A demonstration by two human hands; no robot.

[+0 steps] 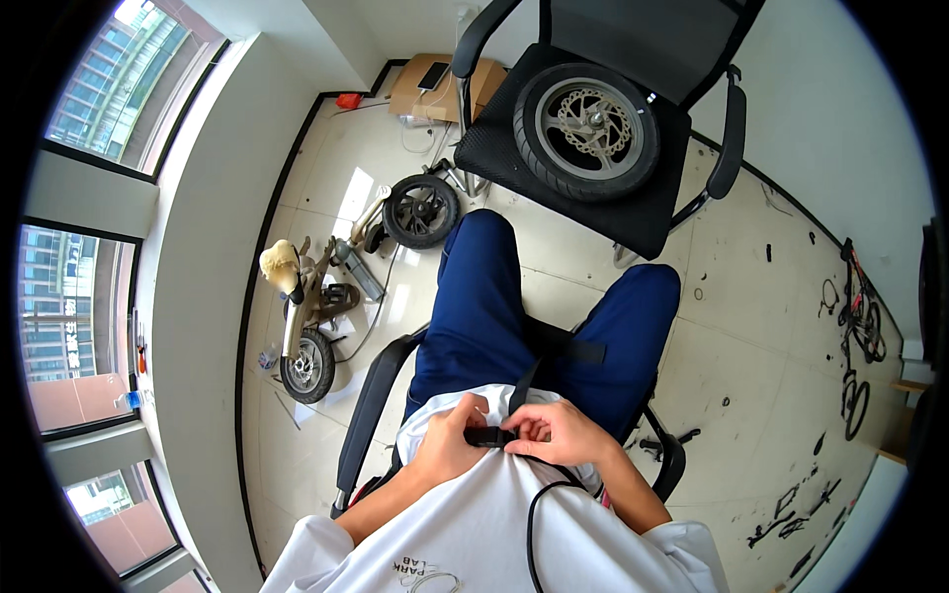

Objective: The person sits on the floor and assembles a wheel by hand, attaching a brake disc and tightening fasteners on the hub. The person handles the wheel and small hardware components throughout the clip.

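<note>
At my waist, over the white shirt, both hands meet on a black strap buckle. My left hand is closed round its left end. With bent, pinching fingers my right hand grips the right end. A black strap runs up from the buckle between my thighs, and its wider band lies across toward my right leg. Below my right hand, a thin black cord curves down the shirt. My fingers hide part of the buckle, so I cannot tell whether its halves are joined.
Facing me, a black office chair bears a wheel with a brake disc. On the left floor lies a partly dismantled small scooter. A cardboard box with a phone stands behind it. Bicycle parts are scattered right.
</note>
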